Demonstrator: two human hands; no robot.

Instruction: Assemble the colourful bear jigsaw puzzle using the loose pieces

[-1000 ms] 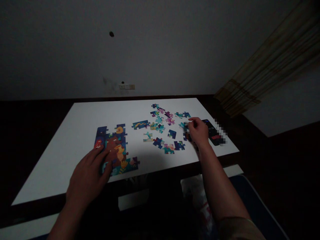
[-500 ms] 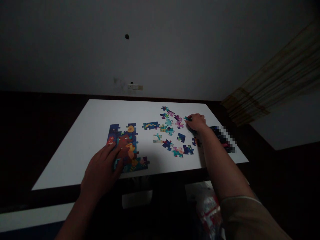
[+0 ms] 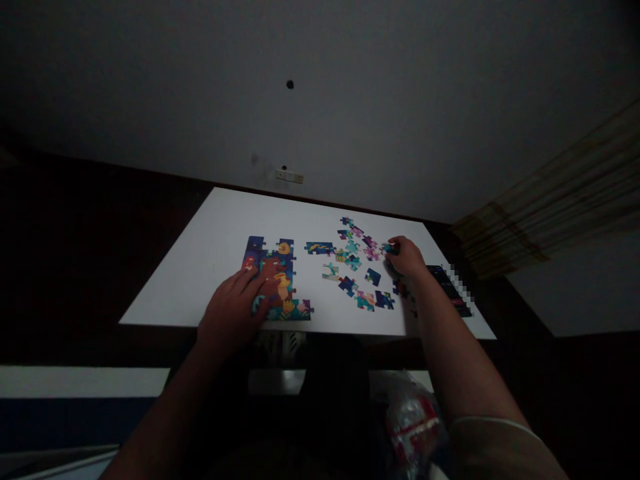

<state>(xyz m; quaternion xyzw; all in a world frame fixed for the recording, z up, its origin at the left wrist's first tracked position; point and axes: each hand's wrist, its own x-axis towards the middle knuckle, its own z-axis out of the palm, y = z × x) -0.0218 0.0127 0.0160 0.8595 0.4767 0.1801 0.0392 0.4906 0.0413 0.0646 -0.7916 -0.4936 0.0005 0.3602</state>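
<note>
My left hand [image 3: 233, 307] rests with its fingers stretched over the left edge of a partly joined jigsaw puzzle [image 3: 275, 273]. A brown animal shows on its dark blue picture. On the right, my right hand [image 3: 409, 259] pinches a small teal puzzle piece [image 3: 387, 248] at the far side of the loose pieces. Between the hands lie several scattered pieces, among them a dark blue piece [image 3: 373, 277] and a pale one [image 3: 330, 271]. A joined blue strip with a yellow pattern [image 3: 319, 248] lies right of the joined part.
The white table [image 3: 175, 267] carries everything. A dark flat object [image 3: 445, 283], partly pixelated, lies by my right forearm. Below the near edge is a clear plastic bag with something red [image 3: 413, 420]. Beyond stand a wall with sockets [image 3: 289, 177] and a curtain [image 3: 515, 233].
My view has turned, so the table sits tilted and further right in the picture. Both hands stay at about the same places on the table, the right still with the teal piece.
</note>
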